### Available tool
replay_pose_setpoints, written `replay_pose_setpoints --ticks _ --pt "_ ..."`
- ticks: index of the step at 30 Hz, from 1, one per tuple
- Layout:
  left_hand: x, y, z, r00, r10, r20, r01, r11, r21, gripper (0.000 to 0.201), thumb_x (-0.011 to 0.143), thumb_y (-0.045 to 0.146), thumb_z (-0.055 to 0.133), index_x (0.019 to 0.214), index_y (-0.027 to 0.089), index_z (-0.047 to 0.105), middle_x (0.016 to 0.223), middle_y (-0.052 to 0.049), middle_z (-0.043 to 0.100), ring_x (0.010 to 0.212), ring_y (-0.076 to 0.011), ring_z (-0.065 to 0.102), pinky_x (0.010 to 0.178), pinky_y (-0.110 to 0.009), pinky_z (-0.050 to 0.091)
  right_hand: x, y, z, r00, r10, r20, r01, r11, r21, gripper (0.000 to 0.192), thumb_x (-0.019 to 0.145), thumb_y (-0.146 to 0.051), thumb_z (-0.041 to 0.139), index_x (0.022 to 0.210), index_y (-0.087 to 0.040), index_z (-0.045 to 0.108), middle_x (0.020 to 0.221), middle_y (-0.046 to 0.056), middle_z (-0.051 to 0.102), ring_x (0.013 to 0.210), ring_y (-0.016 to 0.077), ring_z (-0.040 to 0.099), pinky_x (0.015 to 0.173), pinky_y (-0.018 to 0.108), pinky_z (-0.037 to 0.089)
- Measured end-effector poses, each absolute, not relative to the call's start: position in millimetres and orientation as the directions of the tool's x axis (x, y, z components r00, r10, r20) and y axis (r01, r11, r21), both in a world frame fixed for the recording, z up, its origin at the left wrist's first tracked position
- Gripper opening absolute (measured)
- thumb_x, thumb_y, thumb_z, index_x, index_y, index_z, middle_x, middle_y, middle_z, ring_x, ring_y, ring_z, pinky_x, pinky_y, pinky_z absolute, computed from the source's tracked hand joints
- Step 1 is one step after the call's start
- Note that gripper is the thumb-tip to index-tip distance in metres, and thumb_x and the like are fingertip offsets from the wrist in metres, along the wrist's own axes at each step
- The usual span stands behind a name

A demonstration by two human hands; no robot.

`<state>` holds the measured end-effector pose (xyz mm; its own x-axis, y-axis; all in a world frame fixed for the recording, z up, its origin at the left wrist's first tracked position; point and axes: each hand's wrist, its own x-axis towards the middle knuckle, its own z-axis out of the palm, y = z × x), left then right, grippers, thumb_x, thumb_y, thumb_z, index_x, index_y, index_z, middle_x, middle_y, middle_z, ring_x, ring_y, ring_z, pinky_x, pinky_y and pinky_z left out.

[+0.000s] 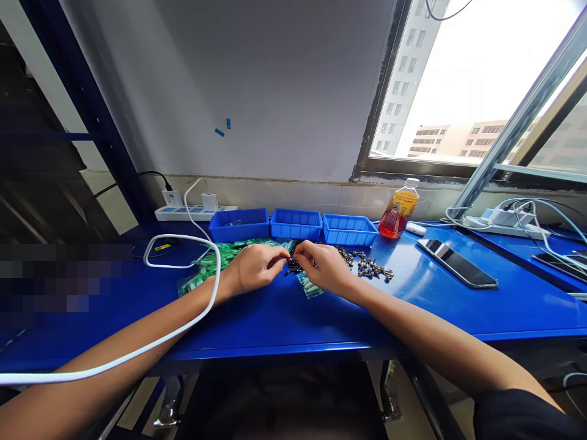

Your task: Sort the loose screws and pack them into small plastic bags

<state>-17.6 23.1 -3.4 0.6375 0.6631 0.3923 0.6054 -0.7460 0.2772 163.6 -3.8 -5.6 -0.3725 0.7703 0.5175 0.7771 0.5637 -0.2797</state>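
Note:
My left hand (257,266) and my right hand (324,266) meet almost fingertip to fingertip above the blue table. Both are pinched; whatever is between the fingers is too small to make out. A scatter of dark screws (373,269) lies behind and to the right of my right hand. Beneath that hand a clear-green plastic packet (310,287) pokes out. Behind my left hand spreads a heap of green packets (211,263), partly covered by the hand and wrist.
Three blue bins (296,225) line the wall side. A drink bottle (398,209) and a phone (457,263) are to the right. A white cable (217,269) loops across my left forearm from a power strip (183,213). More cables and another strip (509,225) sit far right.

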Motion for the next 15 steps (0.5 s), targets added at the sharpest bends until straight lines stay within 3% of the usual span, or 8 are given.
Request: replay_pose_setpoints --ticks 5,10,15 --pt "-17.4 22.2 -2.8 0.636 0.662 0.397 0.603 -0.747 0.280 0.026 0.081 0.024 0.042 0.092 0.019 0.065 0.076 -0.001 0.070 0.066 -0.0143 0.062 0.060 -0.021 0.043 163.3 -4.1 -5.4 -0.359 0.778 0.516 0.792 0.547 -0.272 0.012 0.085 -0.020 0.050 0.079 -0.018 0.060 0.070 0.002 0.066 0.060 0.0118 0.057 0.055 0.021 0.033" --pt "-17.5 22.4 -2.8 0.632 0.668 0.393 0.613 -0.741 0.274 0.026 0.081 0.025 0.043 0.091 0.019 0.065 0.075 -0.002 0.070 0.065 -0.0147 0.062 0.060 -0.022 0.043 162.1 -5.6 -4.5 -0.344 0.790 0.507 0.795 0.533 -0.290 0.012 0.082 -0.018 0.052 0.092 -0.018 0.058 0.065 -0.001 0.063 0.054 0.0111 0.054 0.054 0.021 0.033" --pt "-17.3 22.6 -3.0 0.627 0.682 0.376 0.625 -0.729 0.279 0.026 0.081 0.025 0.043 0.091 0.018 0.065 0.077 -0.002 0.070 0.067 -0.0155 0.063 0.062 -0.022 0.044 162.3 -5.3 -3.5 -0.373 0.786 0.493 0.798 0.543 -0.262 0.013 0.082 -0.014 0.048 0.087 -0.018 0.059 0.074 0.002 0.066 0.060 0.0126 0.057 0.056 0.021 0.035"
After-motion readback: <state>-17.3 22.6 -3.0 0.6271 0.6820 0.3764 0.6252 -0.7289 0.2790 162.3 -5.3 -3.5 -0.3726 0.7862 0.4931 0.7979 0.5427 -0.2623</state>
